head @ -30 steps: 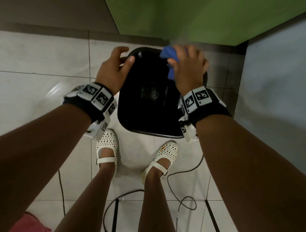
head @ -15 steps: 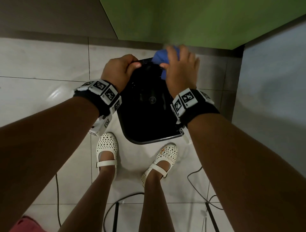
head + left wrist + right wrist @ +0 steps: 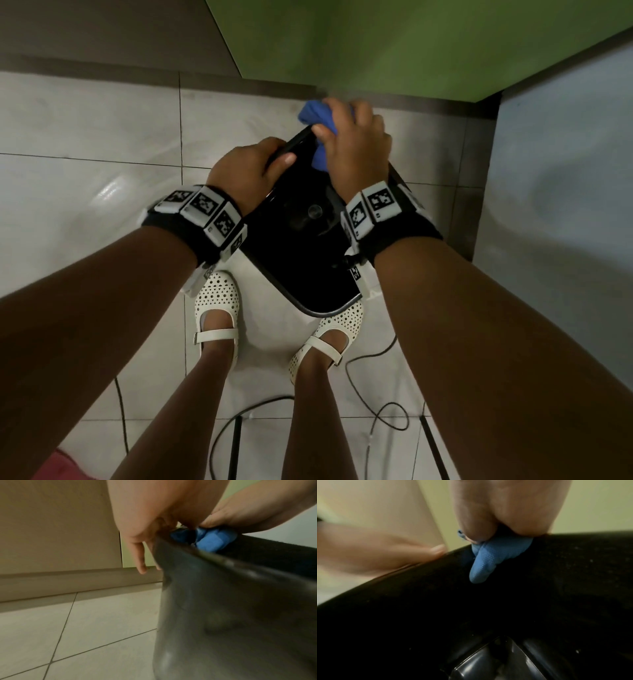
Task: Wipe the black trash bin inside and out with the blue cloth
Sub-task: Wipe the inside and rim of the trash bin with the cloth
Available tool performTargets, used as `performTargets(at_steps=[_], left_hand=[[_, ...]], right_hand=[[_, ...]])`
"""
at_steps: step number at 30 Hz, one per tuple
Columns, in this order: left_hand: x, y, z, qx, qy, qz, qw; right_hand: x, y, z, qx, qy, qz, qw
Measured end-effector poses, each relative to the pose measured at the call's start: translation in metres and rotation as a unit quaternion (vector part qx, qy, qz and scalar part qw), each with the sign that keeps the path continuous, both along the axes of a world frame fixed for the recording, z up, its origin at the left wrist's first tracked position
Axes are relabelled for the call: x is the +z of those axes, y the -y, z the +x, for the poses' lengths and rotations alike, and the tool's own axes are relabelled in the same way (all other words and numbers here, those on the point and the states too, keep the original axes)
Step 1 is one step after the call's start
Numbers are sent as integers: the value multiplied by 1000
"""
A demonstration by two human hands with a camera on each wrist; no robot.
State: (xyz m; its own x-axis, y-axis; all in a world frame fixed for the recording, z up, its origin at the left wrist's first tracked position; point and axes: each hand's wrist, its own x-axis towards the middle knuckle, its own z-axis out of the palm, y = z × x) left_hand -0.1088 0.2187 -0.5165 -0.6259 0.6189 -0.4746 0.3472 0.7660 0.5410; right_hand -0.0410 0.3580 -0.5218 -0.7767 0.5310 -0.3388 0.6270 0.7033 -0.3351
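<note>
The black trash bin [image 3: 308, 253] stands on the tiled floor in front of my feet, open top facing up. My left hand [image 3: 253, 168] grips its far left rim, thumb inside and fingers down the outer wall [image 3: 223, 615]. My right hand [image 3: 352, 144] holds the bunched blue cloth [image 3: 317, 114] and presses it over the far rim. A fold of the cloth [image 3: 488, 561] hangs down the bin's dark inner wall [image 3: 419, 615] below my thumb. From the left wrist view, the cloth [image 3: 211, 540] sits on the rim under my right hand.
A green panel [image 3: 411, 44] and a grey skirting strip stand just behind the bin. A pale wall [image 3: 565, 205] rises at the right. Black cables [image 3: 376, 394] loop on the tiles by my white shoes [image 3: 215, 308].
The bin has turned so one corner points away from me. My left hand went from open beside the rim to gripping it. My right hand slid the cloth along the far rim.
</note>
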Motion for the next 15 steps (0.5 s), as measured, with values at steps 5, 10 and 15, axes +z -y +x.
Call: performTargets(at_steps=[5,10,15], left_hand=[[-7,-12,2,44,34,39,998],[-7,-9,13,105,28,59,992],[-9,-12,20,138,14,65,988]], right_hand=[[-7,25,-11,34,-37,60,997],[-8,18,-2,-36,-41,70,996],[-7,0,29,-75,1,63,995]])
